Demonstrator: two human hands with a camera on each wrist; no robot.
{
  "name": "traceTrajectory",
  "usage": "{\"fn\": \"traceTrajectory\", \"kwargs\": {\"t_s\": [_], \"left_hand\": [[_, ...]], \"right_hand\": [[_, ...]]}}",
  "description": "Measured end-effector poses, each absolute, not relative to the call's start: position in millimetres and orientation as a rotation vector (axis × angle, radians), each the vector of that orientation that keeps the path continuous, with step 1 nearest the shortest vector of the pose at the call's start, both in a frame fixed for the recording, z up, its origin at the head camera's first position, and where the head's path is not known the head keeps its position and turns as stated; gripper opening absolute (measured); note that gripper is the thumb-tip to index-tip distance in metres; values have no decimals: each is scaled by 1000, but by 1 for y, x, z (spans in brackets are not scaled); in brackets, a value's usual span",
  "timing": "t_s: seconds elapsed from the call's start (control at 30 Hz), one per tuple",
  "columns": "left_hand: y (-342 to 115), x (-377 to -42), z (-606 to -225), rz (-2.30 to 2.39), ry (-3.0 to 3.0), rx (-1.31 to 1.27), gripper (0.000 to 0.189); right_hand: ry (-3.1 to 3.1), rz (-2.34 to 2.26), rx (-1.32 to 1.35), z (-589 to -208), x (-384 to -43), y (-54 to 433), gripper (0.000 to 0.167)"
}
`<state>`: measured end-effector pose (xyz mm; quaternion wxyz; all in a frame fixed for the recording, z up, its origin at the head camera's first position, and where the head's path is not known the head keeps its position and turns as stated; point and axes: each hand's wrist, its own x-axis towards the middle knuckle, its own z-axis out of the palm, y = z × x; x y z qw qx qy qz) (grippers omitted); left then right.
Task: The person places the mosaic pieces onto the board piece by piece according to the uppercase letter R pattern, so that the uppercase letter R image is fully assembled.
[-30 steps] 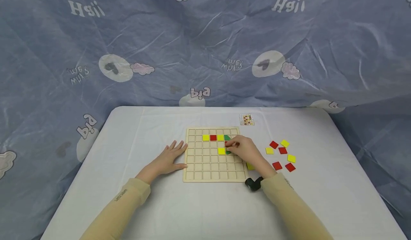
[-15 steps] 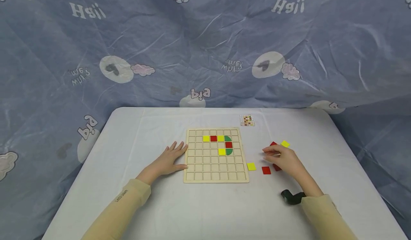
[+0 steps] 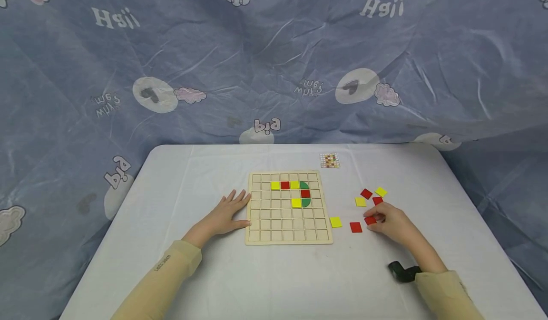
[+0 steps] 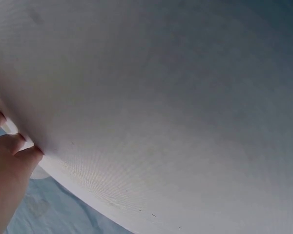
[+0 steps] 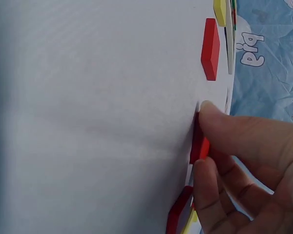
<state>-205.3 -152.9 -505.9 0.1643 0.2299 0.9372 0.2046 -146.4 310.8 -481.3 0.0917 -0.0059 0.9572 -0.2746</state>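
In the head view, a wooden grid board [image 3: 278,239] lies on the table. My left hand [image 3: 222,214] rests spread at its left edge, thumb and fingertips at the rim. Right of the board, my right hand [image 3: 391,221] pinches a red square tile [image 3: 370,220] between thumb and fingers. The right wrist view shows the thumb at one end of this red tile [image 5: 200,146] and a fingertip at the other, close over the table. On the board sit red tiles [image 3: 305,193], yellow tiles [image 3: 297,203] and two green rounded-corner tiles [image 3: 304,185].
Near the right hand lie loose tiles: a red one [image 3: 356,227], a yellow one [image 3: 360,201], another yellow [image 3: 381,191] and a red one [image 3: 366,194]. A yellow tile [image 3: 336,222] lies beside the board's right edge. Behind the board is a small pattern card [image 3: 329,160].
My right hand has left the board, where a red tile now shows in its cell between the green pieces. It moved right to the loose tiles and pinches a red one. The left hand stayed put.
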Motion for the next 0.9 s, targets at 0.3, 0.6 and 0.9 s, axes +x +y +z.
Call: {"fn": "traceTrajectory", "kwargs": {"t_s": [0.3, 0.6, 0.9], "left_hand": [[-154, -205, -507, 591, 2667, 654, 85], [-154, -205, -506, 599, 2673, 680, 85], [-154, -205, -506, 589, 2673, 655, 85]], "right_hand": [[2857, -750, -29, -482, -153, 306, 31], [2862, -786, -7, -482, -156, 297, 27], [2921, -995, 7, -472, -173, 254, 24]]}}
